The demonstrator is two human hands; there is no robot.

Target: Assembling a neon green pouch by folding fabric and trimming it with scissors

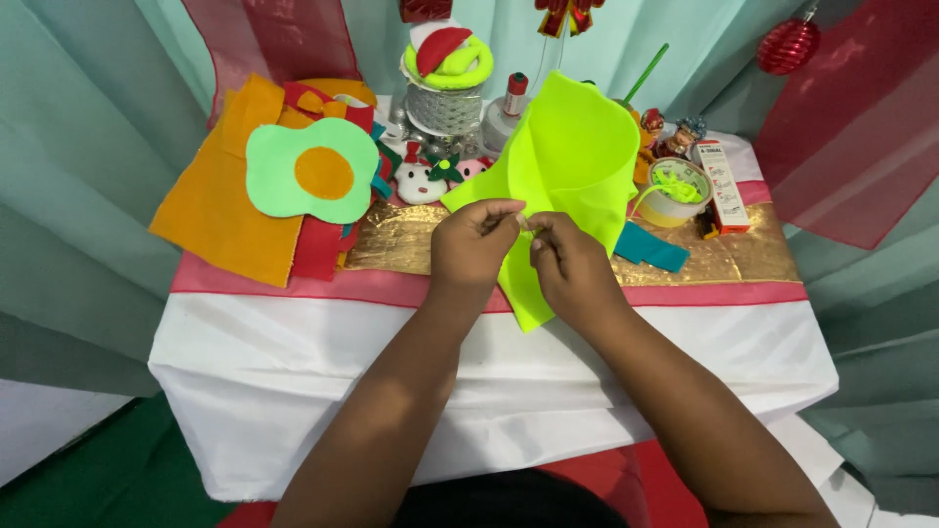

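Both hands meet above the front edge of the white-draped tabletop (293, 342). The left hand (474, 244) and the right hand (567, 266) pinch the near edge of a folded neon yellow-green felt sheet (572, 161), fingertips close together. An orange felt piece (220, 210) topped by a pale green egg-shaped felt cutout (279, 176) lies at the tabletop's left edge. A round white tub (665, 207) sits toward the right edge.

From my screen I count two hands, left (476, 244) and right (570, 266), on one neon yellow felt sheet (572, 161), plus one orange felt sheet (220, 200), one egg-shaped felt cutout (311, 171), one teal felt strip (652, 246), one glue bottle (507, 110) and one red bauble (787, 46).
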